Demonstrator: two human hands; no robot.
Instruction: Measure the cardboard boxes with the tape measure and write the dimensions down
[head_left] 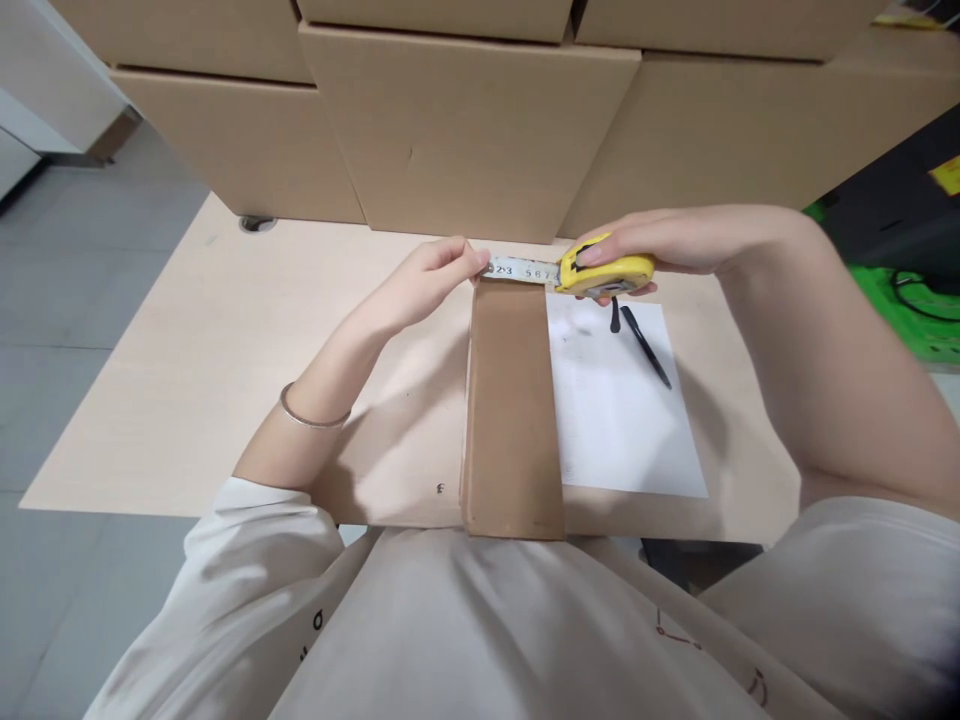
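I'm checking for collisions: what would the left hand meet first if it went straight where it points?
Beyond the white numbered blade it touches, the left hand would likely meet the yellow tape-measure case in the right hand; depth is unclear.

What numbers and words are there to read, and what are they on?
"2 3 5 6 7": metal blade of the yellow tape measure; other figures are unclear.
White paper: marks too faint to read.
Shirt: small symbols, no readable words.
Yellow label, right edge: nothing readable, too blurred.
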